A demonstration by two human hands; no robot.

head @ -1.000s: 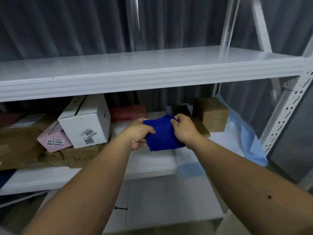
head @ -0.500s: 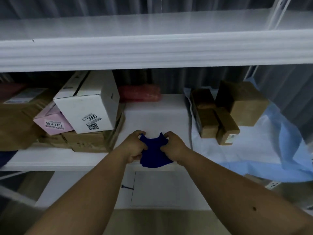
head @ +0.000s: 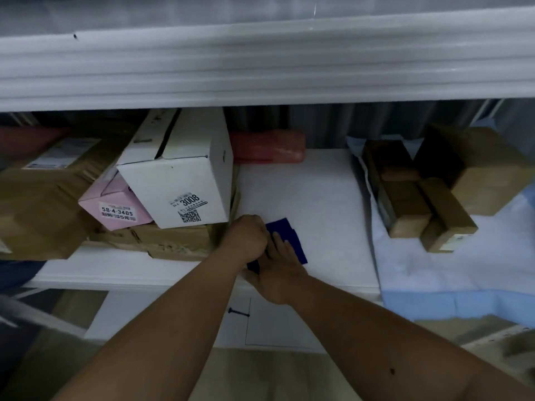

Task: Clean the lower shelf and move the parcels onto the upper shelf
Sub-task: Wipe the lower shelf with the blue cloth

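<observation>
A folded blue cloth (head: 285, 238) is laid flat on the white lower shelf (head: 312, 198), between parcels (head: 179, 180) left and right.

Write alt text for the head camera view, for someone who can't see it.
Both hands press a blue cloth onto the bare middle of the white lower shelf: the left hand curled at its edge, the right hand flat on it. Left stand a white box, pink box and brown parcels; right, brown boxes on blue sheeting.
</observation>
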